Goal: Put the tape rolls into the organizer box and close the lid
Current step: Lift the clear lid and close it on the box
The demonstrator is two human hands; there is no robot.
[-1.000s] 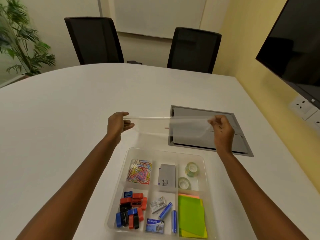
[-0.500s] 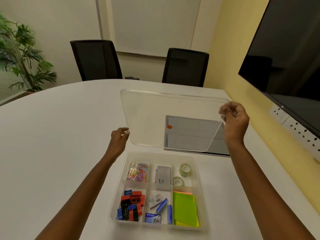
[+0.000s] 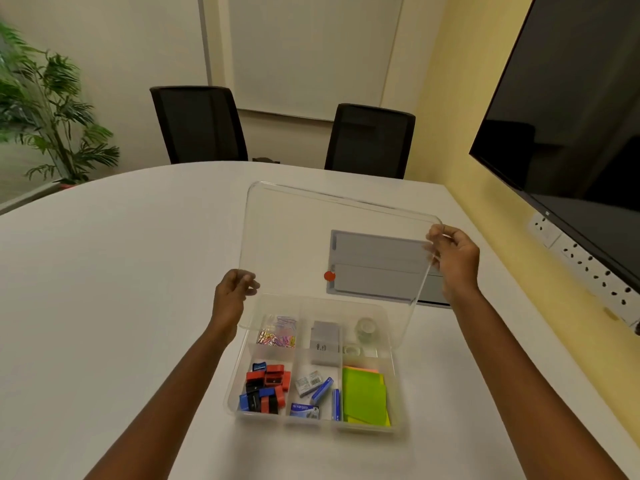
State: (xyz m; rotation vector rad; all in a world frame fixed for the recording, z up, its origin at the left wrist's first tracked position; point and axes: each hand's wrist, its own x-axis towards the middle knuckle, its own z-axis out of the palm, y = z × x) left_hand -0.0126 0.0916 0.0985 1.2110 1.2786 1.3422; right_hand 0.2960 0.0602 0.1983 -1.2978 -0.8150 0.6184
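Hands hold the clear lid (image 3: 311,244) tilted above the far half of the organizer box (image 3: 242,372) on the white worktop (image 3: 104,289). The left hand (image 3: 232,296) pinches the lid's near left corner; the right hand (image 3: 457,258) pinches its right edge, each grip closed on plastic. Two tape rolls (image 3: 365,329) sit in the box's far right compartment, seen through the lid. Green sticky notes (image 3: 363,398) fill the near right compartment.

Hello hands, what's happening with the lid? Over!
Left hand and right hand each grip the clear lid, tilted above the organizer box. Tape rolls inside, back right compartment. Nothing in the way.
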